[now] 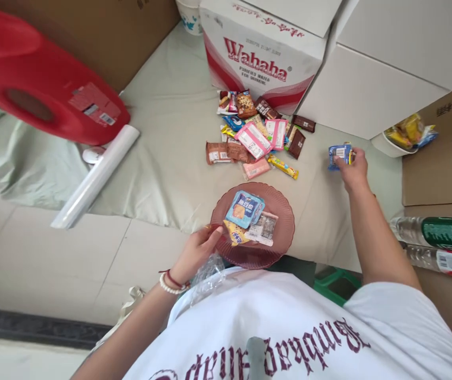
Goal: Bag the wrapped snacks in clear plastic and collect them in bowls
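My right hand (355,168) is closed on a small blue snack packet (338,157), held out to the right of the snack pile. At the left rim of a reddish ribbed plate (285,203), my left hand (201,247) pinches the edge between thumb and fingers. On that plate lie a light-blue snack packet (241,210), a yellow triangular packet (235,233) and a clear-and-white packet (264,227). Crumpled clear plastic (209,270) hangs by my left wrist. Beyond the plate, a heap of wrapped snacks (254,140) lies on the pale cloth.
A white-and-red Wahaba carton (261,58) stands behind the heap, beside white boxes (372,89). At right are a white container of packets (392,143) and plastic bottles (443,232). A red jug (47,79) and a clear film roll (95,177) lie left.
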### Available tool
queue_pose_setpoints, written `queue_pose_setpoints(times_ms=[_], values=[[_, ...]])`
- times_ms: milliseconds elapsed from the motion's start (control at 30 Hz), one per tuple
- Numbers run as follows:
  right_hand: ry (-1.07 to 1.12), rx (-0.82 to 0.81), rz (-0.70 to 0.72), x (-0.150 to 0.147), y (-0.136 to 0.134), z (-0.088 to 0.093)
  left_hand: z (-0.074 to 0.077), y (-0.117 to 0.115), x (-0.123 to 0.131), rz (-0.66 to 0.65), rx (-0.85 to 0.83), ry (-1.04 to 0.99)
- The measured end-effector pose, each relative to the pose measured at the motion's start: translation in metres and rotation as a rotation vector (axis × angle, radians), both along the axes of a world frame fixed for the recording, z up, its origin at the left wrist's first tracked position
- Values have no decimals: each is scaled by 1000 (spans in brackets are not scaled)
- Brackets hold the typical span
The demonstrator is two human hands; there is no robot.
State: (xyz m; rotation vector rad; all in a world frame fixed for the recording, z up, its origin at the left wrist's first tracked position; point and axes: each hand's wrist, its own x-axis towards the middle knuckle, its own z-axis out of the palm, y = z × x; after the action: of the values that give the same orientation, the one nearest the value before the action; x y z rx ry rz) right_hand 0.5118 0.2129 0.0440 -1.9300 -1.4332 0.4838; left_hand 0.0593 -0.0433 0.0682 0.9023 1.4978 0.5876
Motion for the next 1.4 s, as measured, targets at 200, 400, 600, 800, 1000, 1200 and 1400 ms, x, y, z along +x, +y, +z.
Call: queue_pose_setpoints(times_ms=[200,400,600,800,1000,1200,1400], values=[[101,-103,881,-113,-118,69,-5,-13,2,89,-19,-263],[-312,-151,1318,-200,-201,55,3,-16,5,80,2,-161],[-554,-64,1286,-199,-209,55,11,-14,6,99,-46,-146],[-355,139,1236,-170,-235,64,9,-9,9,87,-56,-165],[-395,197,988,-140,-289,36,0,-7,20,13,-38,-253],[-365,285,657,-84,-289,27,2,1,33,96,30,-404],[-388,168,445,-23,-181,21,7,3,13,293,80,-419]])
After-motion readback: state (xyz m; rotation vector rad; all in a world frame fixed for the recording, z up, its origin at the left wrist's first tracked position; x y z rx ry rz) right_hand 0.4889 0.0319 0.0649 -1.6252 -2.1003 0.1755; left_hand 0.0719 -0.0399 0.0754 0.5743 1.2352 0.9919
